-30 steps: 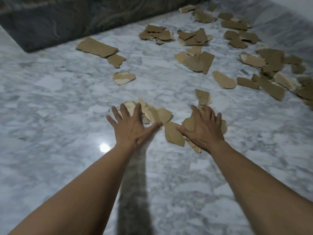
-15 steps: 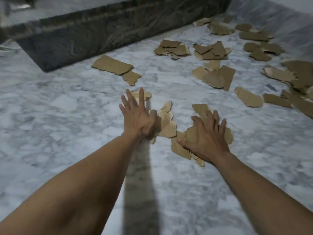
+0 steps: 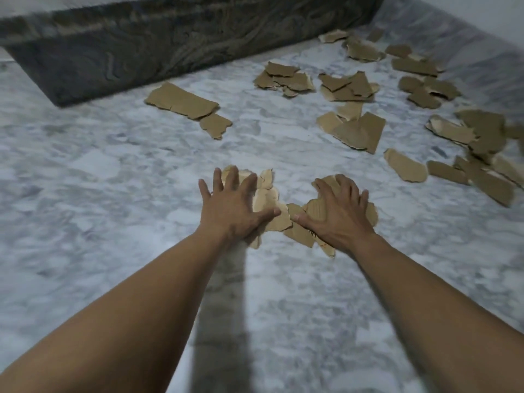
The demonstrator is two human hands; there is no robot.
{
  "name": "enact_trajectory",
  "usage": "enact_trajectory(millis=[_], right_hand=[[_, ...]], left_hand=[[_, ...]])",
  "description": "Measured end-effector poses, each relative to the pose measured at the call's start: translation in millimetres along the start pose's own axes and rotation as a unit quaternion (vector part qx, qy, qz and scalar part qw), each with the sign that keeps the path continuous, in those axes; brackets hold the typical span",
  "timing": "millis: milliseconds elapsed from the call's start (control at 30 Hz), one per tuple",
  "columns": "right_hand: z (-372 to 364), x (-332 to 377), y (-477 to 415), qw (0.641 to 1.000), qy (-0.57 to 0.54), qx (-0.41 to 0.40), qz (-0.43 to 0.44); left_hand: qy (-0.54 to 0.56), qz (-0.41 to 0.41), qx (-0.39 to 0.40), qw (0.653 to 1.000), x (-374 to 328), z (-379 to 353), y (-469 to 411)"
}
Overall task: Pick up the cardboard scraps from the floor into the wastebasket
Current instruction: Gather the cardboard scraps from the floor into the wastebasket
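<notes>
room: white-grey marble floor [image 3: 113, 171], dark veined stone ledge [image 3: 170, 38] upper left, pale wall [image 3: 487, 9] upper right
left hand [image 3: 232, 211]: flat, fingers spread wide, pressing the near scraps [image 3: 270, 198] mid frame
right hand [image 3: 337, 219]: fingers splayed, slightly bent, resting on the same pile
long strip [image 3: 181, 102]: above the hands, long axis upper left to lower right
other scraps [image 3: 355, 130]: scattered across the upper right

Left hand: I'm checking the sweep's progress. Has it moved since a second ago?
Yes. The left hand has slid forward, toward the large flat scrap by the dark ledge, and now overlaps the pale scrap.
</notes>
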State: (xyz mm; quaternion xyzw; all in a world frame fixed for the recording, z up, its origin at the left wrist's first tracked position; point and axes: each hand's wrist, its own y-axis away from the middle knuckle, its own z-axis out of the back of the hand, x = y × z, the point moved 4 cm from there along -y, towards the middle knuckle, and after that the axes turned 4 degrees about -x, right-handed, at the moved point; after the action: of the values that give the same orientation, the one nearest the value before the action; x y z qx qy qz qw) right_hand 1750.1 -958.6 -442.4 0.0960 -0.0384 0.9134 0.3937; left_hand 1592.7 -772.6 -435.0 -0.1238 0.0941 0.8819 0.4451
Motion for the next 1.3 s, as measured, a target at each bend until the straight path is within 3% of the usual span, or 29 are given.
enact_trajectory(millis=[133,233,433,567,667,800,967,1100,1300], right_hand=[[6,1,4,0.997,-0.022,0.073,-0.005],[7,4,24,0.996,-0.007,0.090,-0.010],[4,10,75,0.996,0.035,-0.075,0.018],[3,9,95,0.994,0.039,-0.101,0.007],[10,6,110,0.996,0.025,-0.079,-0.019],[21,-10,132,0.998,0.017,-0.030,-0.053],[74,-68,157,0.992,0.008,-0.039,-0.116],[153,-133,183,0.984,0.017,-0.066,-0.163],[310,-236,273,0.960,0.095,-0.128,-0.230]], left_hand=[[-0.028,-0.004,-0.037,0.999,-7,4,14],[-0.033,0.022,-0.003,0.999,-6,7,17],[-0.110,0.063,-0.026,0.992,-22,7,52],[0.096,0.149,0.014,0.984,-26,12,54],[0.141,0.149,0.035,0.978,-26,12,61],[0.190,0.106,0.049,0.975,-38,8,77],[0.222,0.020,0.029,0.975,-95,23,85],[0.249,-0.040,0.025,0.967,-172,45,89],[0.314,-0.160,0.027,0.935,-351,93,130]])
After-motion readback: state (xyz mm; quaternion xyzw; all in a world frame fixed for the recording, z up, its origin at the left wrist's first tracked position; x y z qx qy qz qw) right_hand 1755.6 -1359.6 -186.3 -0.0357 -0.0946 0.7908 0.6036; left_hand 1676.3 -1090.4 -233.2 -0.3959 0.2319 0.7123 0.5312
